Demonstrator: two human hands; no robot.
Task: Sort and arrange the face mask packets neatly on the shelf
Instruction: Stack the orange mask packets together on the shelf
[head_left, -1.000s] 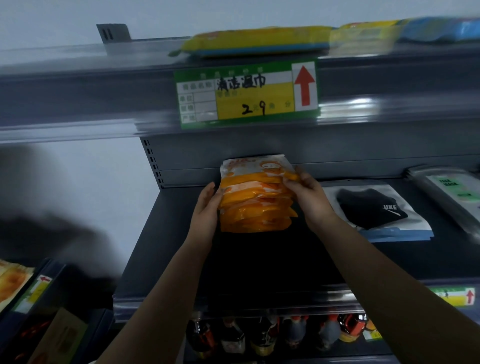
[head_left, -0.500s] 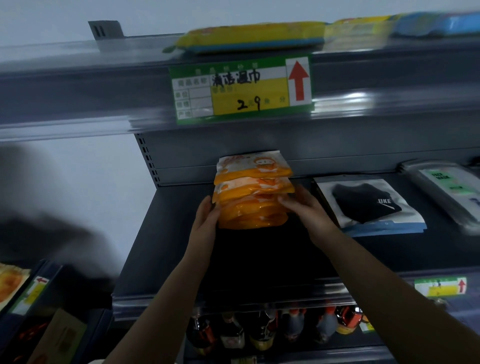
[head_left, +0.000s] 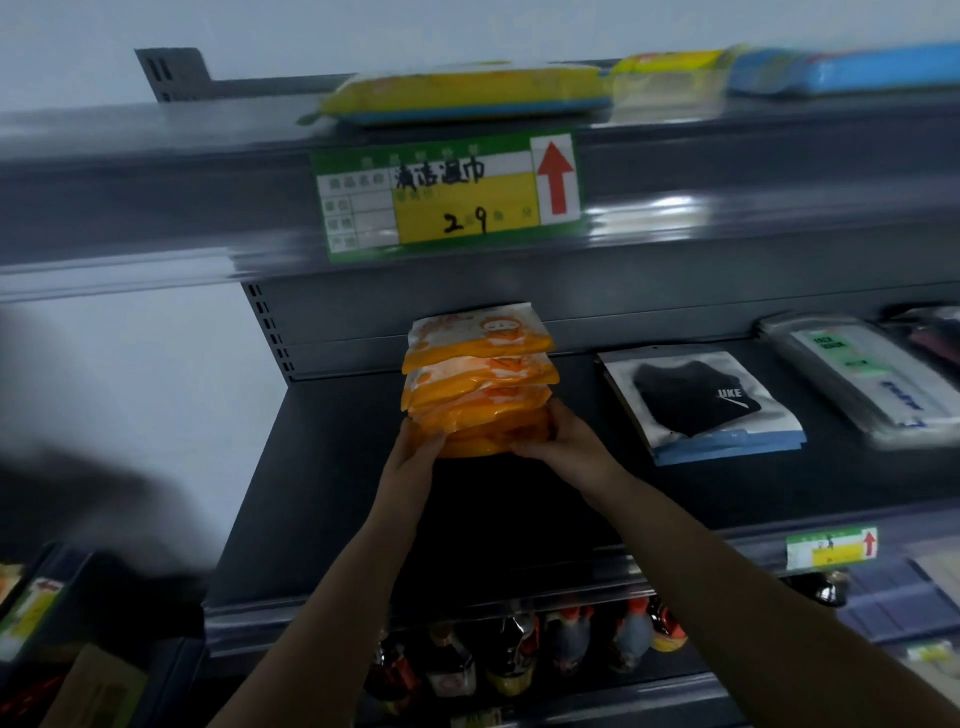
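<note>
A stack of several orange-and-white face mask packets (head_left: 480, 379) lies on the dark grey middle shelf (head_left: 322, 499), fanned back toward the rear panel. My left hand (head_left: 415, 449) presses the stack's front left corner. My right hand (head_left: 558, 434) holds its front right edge, fingers curled onto the lowest packets. To the right lies a pile of white packets with a black mask (head_left: 698, 402) on top. Further right sits a clear-wrapped mask packet with green print (head_left: 867, 379).
The upper shelf carries a green-and-yellow price label (head_left: 449, 195), yellow packs (head_left: 467, 93) and a blue pack (head_left: 852, 67). Bottles (head_left: 519, 654) stand on the shelf below. A second price label (head_left: 831, 548) is on the middle shelf's front rail. Boxes (head_left: 62, 665) sit lower left.
Both hands slid from the stack's sides down to its front lower edge. The orange packets now lie further back and more spread out on the shelf.
</note>
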